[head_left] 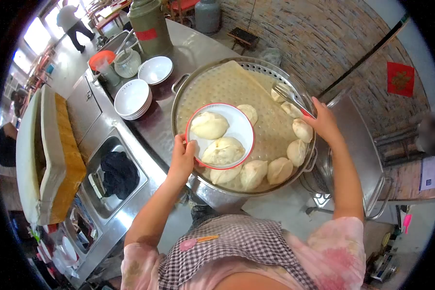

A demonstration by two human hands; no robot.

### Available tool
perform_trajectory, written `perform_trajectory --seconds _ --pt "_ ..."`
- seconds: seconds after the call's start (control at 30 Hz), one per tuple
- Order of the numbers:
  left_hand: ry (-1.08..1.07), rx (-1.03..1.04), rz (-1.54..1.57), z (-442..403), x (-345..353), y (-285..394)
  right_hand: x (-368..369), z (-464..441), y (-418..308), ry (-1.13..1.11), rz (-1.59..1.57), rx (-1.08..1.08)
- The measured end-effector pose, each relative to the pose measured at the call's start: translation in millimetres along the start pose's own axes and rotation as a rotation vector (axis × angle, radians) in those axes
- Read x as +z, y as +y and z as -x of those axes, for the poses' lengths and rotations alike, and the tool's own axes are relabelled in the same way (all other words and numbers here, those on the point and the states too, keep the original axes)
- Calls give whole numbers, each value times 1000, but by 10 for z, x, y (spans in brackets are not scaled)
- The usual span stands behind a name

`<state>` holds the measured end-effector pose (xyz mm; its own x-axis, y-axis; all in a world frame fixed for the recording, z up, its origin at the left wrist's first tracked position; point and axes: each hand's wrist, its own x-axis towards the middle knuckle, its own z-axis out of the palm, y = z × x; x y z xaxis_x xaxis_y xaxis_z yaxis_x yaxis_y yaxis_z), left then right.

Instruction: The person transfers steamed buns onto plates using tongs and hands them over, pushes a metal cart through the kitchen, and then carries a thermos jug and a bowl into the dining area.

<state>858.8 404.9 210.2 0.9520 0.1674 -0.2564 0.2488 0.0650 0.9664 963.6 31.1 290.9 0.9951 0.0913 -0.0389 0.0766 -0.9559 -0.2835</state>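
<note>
My left hand [182,157] grips the red rim of a white bowl [241,129] at its left side. Two pale buns [210,125] lie in the bowl, which is held over a large round steamer tray [203,87]. My right hand [321,118], at the tray's right edge, is closed on the red handle of metal tongs [293,99]. The tongs' tips are over a bun [281,92] near the back right of the tray. Several more buns [280,170] line the tray's right and front edge, and another bun [248,114] is partly behind the bowl.
Left of the tray are stacked white bowls [132,98], a glass jar [127,63] and a large metal canister [150,29]. A sink [140,181] holds a dark cloth [120,175]. A foam box [48,159] stands at far left. A person [68,21] is in the background.
</note>
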Motion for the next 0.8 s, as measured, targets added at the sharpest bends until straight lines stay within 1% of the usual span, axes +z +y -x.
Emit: perform_trajectory --seconds 0.03,0.13,0.17,0.23,0.27,0.33,0.37,0.43,0.53,0.57,0.6,0.63,0.67,0.77,0.8 --pt "14 5 -13 12 -13 32 54 -90 47 23 133 88" --pt "64 -37 83 36 -39 58 216 -243 -73 -113 270 165" --pt "58 -17 60 18 -73 35 332 -251 -17 -35 256 104" --pt "62 10 11 -40 -175 -78 527 -374 358 31 107 57" --pt "99 71 32 -54 -179 -108 565 -439 521 57 30 28" --pt "117 14 102 -2 -188 44 429 -465 654 -205 -634 294" --pt "120 -38 80 3 -215 77 421 -438 724 -178 -793 364" --pt "137 0 110 -56 -266 -9 410 -365 836 -117 -1108 520" --pt "172 10 126 -105 -266 -22 342 -275 628 -76 -1005 505" --pt "179 15 138 -149 -278 -78 392 -294 669 -80 -894 429" --pt "186 23 150 -191 -279 -76 302 -246 574 -89 -746 298" --pt "172 23 106 -182 -297 -73 368 -298 708 33 -540 100" --pt "168 22 135 -155 -281 -26 440 -350 818 142 -326 -96" --pt "152 4 128 -130 -321 -32 -29 -246 326 9 149 -88" --pt "152 7 128 -121 -331 -46 -66 -305 368 -17 251 -119"
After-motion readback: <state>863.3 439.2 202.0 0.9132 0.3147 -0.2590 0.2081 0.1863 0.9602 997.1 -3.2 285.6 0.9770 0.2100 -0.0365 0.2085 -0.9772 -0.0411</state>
